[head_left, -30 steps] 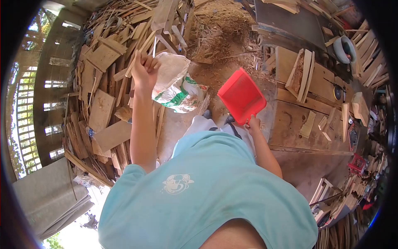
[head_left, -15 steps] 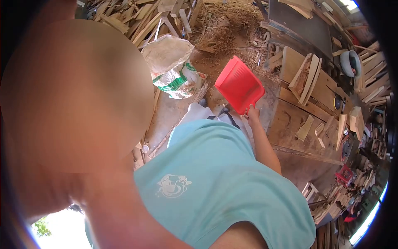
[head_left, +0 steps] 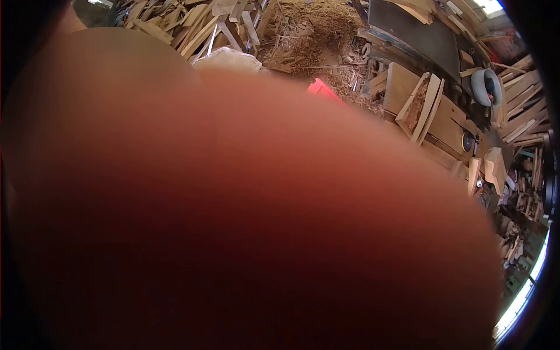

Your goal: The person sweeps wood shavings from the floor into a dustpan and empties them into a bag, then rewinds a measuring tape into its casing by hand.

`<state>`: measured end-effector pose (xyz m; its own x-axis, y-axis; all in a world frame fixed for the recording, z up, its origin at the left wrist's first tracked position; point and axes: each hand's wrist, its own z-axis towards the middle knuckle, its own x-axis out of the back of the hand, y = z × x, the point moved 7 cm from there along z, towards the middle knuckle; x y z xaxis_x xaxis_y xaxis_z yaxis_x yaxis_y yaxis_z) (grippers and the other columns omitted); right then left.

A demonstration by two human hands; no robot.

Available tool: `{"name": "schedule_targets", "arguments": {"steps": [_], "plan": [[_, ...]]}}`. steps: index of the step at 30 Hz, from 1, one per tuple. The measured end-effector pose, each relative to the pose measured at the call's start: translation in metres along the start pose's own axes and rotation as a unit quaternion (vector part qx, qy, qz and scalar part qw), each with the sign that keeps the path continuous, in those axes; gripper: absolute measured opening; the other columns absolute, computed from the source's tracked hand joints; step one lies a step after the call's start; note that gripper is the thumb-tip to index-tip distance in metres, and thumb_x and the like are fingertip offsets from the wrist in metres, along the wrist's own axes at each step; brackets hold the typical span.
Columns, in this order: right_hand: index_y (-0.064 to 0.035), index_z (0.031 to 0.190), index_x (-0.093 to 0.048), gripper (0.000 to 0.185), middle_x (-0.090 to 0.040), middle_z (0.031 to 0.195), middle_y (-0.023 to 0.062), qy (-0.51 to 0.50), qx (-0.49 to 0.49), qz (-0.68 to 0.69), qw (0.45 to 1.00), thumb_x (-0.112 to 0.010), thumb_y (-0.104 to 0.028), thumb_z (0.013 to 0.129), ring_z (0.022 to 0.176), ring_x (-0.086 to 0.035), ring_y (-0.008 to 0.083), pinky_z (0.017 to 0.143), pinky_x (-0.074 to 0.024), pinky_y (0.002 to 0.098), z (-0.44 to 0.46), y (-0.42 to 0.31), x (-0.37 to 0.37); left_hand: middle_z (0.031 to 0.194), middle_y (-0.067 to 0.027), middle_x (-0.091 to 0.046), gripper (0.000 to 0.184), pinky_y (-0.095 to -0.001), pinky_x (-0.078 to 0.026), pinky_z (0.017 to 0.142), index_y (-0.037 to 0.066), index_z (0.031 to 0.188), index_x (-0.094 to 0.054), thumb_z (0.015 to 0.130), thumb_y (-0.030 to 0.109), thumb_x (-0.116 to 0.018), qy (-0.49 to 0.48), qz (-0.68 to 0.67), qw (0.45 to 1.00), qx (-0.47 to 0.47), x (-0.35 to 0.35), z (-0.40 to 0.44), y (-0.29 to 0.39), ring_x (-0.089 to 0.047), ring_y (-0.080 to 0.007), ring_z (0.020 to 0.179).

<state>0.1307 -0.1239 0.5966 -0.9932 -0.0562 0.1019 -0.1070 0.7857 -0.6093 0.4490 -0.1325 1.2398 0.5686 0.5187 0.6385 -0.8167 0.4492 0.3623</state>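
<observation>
A large, out-of-focus expanse of skin, apparently my left hand or arm [head_left: 280,151], fills most of the head view close to the lens. Its fingers cannot be made out. Only the edge of a red dustpan [head_left: 322,88] shows above it. My right hand is hidden behind the blurred skin, so its grip does not show. The pale rim of a sack [head_left: 230,57] peeks out left of the dustpan.
Wood shavings [head_left: 312,49] cover the floor ahead. Scrap wood [head_left: 169,23] is heaped at upper left. On the right, a workbench [head_left: 449,125] carries boards [head_left: 429,108], and a grey round container [head_left: 483,87] stands beyond it.
The blurred skin has spread rightward across the view, covering the teal shirt, my right hand and most of the dustpan and sack. The view has shifted slightly.
</observation>
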Motion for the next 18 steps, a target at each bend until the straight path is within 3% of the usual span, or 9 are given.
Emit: {"name": "schedule_targets", "arguments": {"steps": [4,6,8,14,18], "plan": [[-0.0032,0.097,-0.046,0.023,-0.053,0.070,0.0044,0.011,0.035,0.030,0.999,-0.050,-0.026,0.096,0.047,-0.050,0.0131,0.037,-0.0389,0.0270,0.005,-0.049,-0.009,0.113,-0.0198,-0.059,0.052,-0.0377,-0.049,0.082,-0.003,0.119,-0.050,0.083,0.032,-0.066,-0.016,0.035,0.999,0.021,-0.007,-0.002,-0.019,-0.060,-0.0311,0.098],[-0.0040,0.095,-0.046,0.023,-0.053,0.069,0.0044,0.016,-0.020,0.031,0.999,-0.050,-0.026,0.096,0.047,-0.049,0.0133,0.038,-0.0381,0.0265,-0.035,0.019,0.019,0.112,-0.0193,-0.059,0.051,-0.0373,-0.049,0.081,-0.002,0.118,-0.051,0.083,0.032,-0.066,-0.035,0.030,0.997,0.066,-0.010,-0.017,-0.039,-0.060,-0.0306,0.097],[-0.0065,0.093,-0.046,0.020,-0.053,0.070,0.0043,-0.043,-0.011,0.022,0.999,-0.050,-0.026,0.097,0.049,-0.047,0.0130,0.039,-0.0354,0.0252,0.007,0.003,0.007,0.111,-0.0187,-0.060,0.051,-0.0369,-0.049,0.080,-0.002,0.117,-0.052,0.082,0.031,-0.067,-0.034,0.036,0.994,0.101,-0.017,-0.044,-0.059,-0.061,-0.0301,0.096],[-0.0013,0.092,-0.046,0.023,-0.052,0.068,0.0054,0.009,-0.003,0.009,1.000,-0.051,-0.024,0.096,0.046,-0.048,0.0128,0.036,-0.0373,0.0265,0.008,-0.012,0.005,0.109,-0.0170,-0.061,0.048,-0.0357,-0.049,0.078,0.000,0.114,-0.055,0.080,0.031,-0.069,-0.111,0.024,0.962,0.249,-0.102,-0.147,-0.143,-0.061,-0.0286,0.093],[-0.0019,0.095,-0.045,0.021,-0.052,0.072,0.0051,-0.003,0.000,0.012,1.000,-0.050,-0.022,0.096,0.047,-0.048,0.0118,0.036,-0.0353,0.0253,0.000,-0.017,0.009,0.107,-0.0159,-0.062,0.046,-0.0349,-0.049,0.076,0.001,0.112,-0.057,0.079,0.030,-0.071,-0.143,0.033,0.953,0.266,-0.143,-0.165,-0.161,-0.062,-0.0276,0.091]]}}
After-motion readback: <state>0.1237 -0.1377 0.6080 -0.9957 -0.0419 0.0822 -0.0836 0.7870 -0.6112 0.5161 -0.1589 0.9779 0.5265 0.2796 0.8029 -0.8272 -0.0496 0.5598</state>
